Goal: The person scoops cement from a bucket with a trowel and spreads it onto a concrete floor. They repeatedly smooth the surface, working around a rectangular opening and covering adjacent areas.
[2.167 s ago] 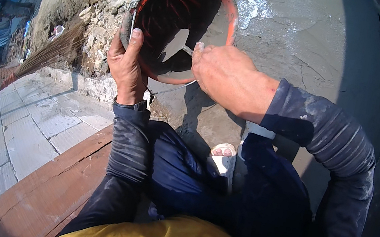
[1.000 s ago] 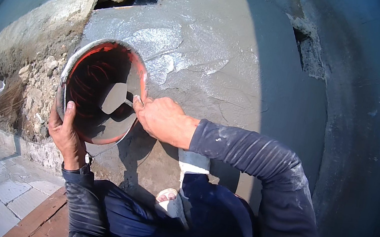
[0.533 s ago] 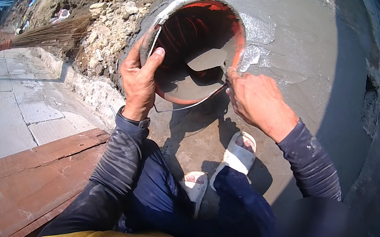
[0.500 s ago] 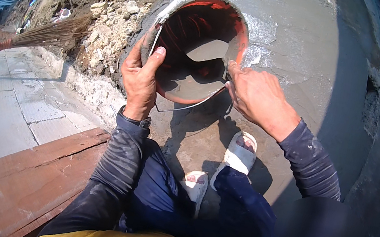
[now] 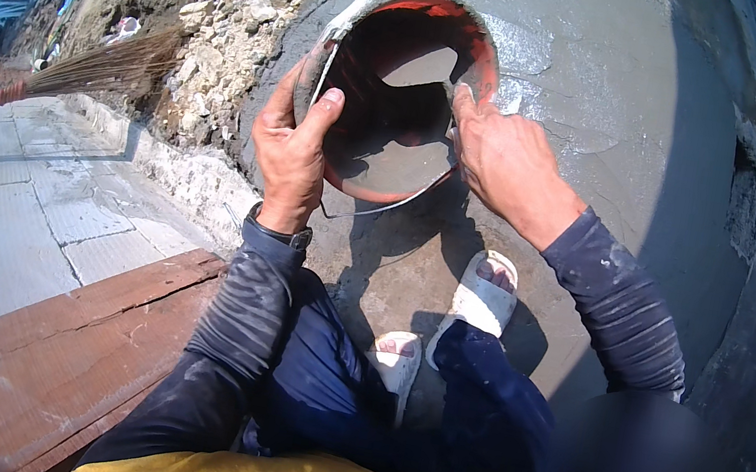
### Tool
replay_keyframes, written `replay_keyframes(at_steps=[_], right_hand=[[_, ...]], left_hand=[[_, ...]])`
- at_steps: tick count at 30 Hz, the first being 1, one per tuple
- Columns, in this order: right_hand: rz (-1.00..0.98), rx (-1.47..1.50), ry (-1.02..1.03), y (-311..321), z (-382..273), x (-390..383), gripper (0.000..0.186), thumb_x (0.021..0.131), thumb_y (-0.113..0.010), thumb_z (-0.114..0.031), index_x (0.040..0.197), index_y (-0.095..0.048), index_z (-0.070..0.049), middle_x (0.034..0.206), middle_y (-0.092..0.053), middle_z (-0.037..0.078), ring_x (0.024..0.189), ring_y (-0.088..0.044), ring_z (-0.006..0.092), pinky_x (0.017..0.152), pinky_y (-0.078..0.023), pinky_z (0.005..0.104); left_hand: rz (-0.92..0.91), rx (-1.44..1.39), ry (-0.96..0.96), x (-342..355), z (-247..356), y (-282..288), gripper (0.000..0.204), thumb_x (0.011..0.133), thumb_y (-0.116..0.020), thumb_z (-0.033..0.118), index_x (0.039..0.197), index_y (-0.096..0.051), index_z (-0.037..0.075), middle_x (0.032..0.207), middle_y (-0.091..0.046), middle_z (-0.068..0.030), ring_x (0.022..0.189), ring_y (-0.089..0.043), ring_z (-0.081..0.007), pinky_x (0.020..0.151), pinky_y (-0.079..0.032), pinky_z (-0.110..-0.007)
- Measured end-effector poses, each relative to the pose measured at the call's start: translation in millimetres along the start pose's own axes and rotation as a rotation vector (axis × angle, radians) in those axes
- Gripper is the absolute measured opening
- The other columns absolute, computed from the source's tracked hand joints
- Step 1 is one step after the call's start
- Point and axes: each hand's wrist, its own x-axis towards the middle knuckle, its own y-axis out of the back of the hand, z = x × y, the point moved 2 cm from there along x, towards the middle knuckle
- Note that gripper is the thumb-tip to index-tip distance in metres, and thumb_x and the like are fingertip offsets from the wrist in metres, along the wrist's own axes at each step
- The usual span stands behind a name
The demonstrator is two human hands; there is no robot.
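Note:
A bucket (image 5: 486,63), orange-red where its wall shows through grey cement, is tilted with its mouth toward me. Wet grey cement (image 5: 406,165) coats its inside and lies in the lower part. My left hand (image 5: 296,146) is closed on the left rim, thumb over the edge and fingers round the outside. At the right rim my right hand (image 5: 512,164) is closed, its index finger pointing into the bucket. A thin grey edge shows by that fingertip; what the hand grips is mostly hidden. The bucket's wire handle (image 5: 372,212) hangs below the near rim.
Smooth wet cement (image 5: 607,84) spreads beyond the bucket and to the right. Rubble (image 5: 200,68) and a twig broom (image 5: 93,75) lie left, beside pale paving (image 5: 29,205). A reddish wooden board (image 5: 65,348) is at lower left. My feet wear white sandals (image 5: 486,296).
My right hand has shifted slightly up and left along the rim, its fingertip further into the bucket. The left hand and bucket have moved slightly right in the view.

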Motion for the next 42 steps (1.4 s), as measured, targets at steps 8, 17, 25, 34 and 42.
replay_keyframes(at_steps=[8,17,25,34,42], right_hand=[[0.166,0.072,0.046,7,-5,1,0.047,0.092,-0.061,-0.008,0.135,-0.055,0.012,0.084,-0.073,0.025,0.075,-0.074,0.0414,0.064,-0.059,0.0498],[-0.003,0.070,0.066,-5,-17,6,0.049,0.088,-0.064,-0.007,0.131,-0.060,0.016,0.081,-0.074,0.020,0.073,-0.076,0.0347,0.062,-0.061,0.0432],[-0.245,-0.045,0.076,5,-6,-5,0.032,0.088,-0.064,-0.007,0.114,-0.063,0.010,0.073,-0.072,0.018,0.069,-0.074,0.0371,0.063,-0.060,0.0452],[-0.245,0.302,-0.215,-43,7,-13,0.036,0.103,-0.053,-0.027,0.104,-0.062,0.008,0.084,-0.073,0.029,0.077,-0.075,0.0443,0.071,-0.060,0.0539],[-0.829,1.576,-0.609,-70,-7,-51,0.049,0.107,-0.052,-0.051,0.097,-0.066,-0.005,0.059,-0.047,-0.003,0.040,-0.049,0.0078,0.035,-0.045,0.0265]], left_hand=[[0.034,0.064,0.035,0,-1,0,0.049,0.096,-0.069,-0.001,0.144,-0.062,-0.005,0.135,-0.070,-0.0114,0.119,-0.066,-0.0154,0.107,-0.049,-0.029],[0.010,0.019,0.025,-2,5,-3,0.050,0.095,-0.070,0.000,0.145,-0.062,-0.003,0.136,-0.070,-0.0118,0.120,-0.066,-0.0175,0.107,-0.050,-0.032],[-0.027,0.239,-0.121,-4,2,-3,0.053,0.093,-0.070,0.000,0.145,-0.061,-0.005,0.141,-0.067,-0.0136,0.129,-0.062,-0.0222,0.116,-0.043,-0.036],[-0.314,0.402,-0.229,-17,12,-25,0.055,0.085,-0.071,-0.001,0.140,-0.068,-0.002,0.150,-0.063,-0.0137,0.159,-0.032,-0.0315,0.128,-0.025,-0.044],[-0.491,0.376,-0.059,-16,22,-24,0.059,0.080,-0.074,0.004,0.139,-0.070,0.001,0.151,-0.062,-0.0135,0.159,-0.032,-0.0317,0.129,-0.022,-0.045]])
